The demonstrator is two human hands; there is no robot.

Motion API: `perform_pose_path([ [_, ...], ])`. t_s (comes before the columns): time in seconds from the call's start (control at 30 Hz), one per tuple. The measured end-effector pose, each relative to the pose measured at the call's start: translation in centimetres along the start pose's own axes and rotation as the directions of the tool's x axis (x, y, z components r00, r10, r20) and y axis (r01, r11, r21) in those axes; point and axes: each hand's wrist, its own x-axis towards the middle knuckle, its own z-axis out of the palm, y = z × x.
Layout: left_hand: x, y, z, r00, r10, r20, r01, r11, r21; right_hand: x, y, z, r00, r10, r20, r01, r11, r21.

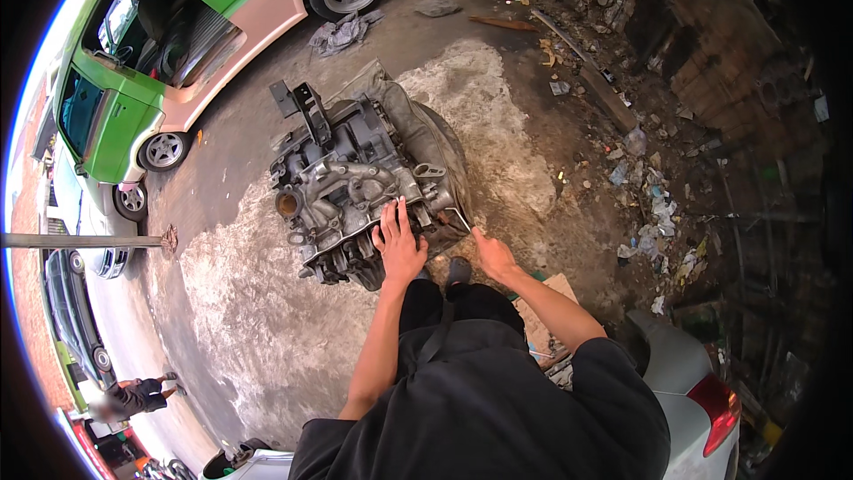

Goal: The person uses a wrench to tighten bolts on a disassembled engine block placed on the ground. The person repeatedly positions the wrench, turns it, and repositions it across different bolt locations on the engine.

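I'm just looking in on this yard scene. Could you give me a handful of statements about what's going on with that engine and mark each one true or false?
1. The left hand lies flat on the engine block. True.
2. The right hand grips a wrench. False: it holds no tool and is open at the block's edge.
3. The engine sits on a workbench. False: it rests on the concrete ground.
4. A green car stands nearby. True.

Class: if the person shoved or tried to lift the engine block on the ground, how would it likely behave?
The engine block looks like solid cast metal, so probably very heavy and rigid. Sitting broad on the concrete ground, it would likely scrape, not roll. The left hand lies flat on it.
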Motion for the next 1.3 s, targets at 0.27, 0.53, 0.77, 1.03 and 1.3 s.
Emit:
perform_pose_path([
  [0.27,0.1,0.0,-0.2,1.000,0.011,0.006,-0.011,1.000,0.022,3.2,2.6,4.0,0.997,0.077,-0.029,-0.076,0.997,0.009],
  [0.53,0.0,0.1,-0.2,1.000,0.014,-0.001,-0.014,1.000,0.017,1.8,0.9,2.2,0.971,0.177,-0.159,-0.139,0.965,0.224],
  [0.77,0.0,0.3,-0.6,1.000,0.014,-0.015,-0.015,1.000,-0.026,0.4,-2.0,-0.6,0.974,0.154,-0.167,-0.145,0.987,0.065],
  [1.03,1.7,3.5,-2.2,0.990,0.075,-0.119,-0.089,0.990,-0.108,-3.8,-3.5,-2.3,0.895,0.312,-0.319,-0.242,0.940,0.241],
  [1.3,3.2,9.6,-1.8,0.805,0.592,0.032,-0.549,0.765,-0.338,-12.9,-5.6,0.6,0.513,0.707,-0.488,-0.302,0.680,0.668],
])
